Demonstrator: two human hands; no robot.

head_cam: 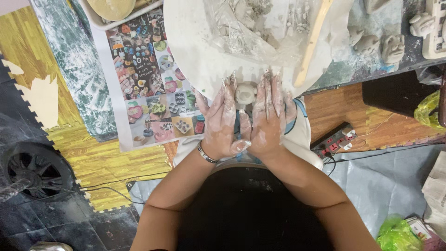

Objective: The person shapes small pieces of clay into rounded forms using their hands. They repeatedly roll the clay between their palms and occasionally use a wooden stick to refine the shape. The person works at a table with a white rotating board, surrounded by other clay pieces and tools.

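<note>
Clay lump point(245, 93), between left hand point(220, 122) and right hand point(267, 118), fingers flat

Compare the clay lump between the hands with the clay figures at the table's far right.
The clay lump is a pale, rounded blob, pressed between the left hand and right hand. The clay figures are greyer, already shaped with features, and stand untouched. Both are unpainted clay.

Yellow wood-print foam mats point(28, 69) over dark tile floor point(55, 223); grey sheet point(385, 181); paint-stained tabletop point(74, 69); black fan point(35, 169).
</note>
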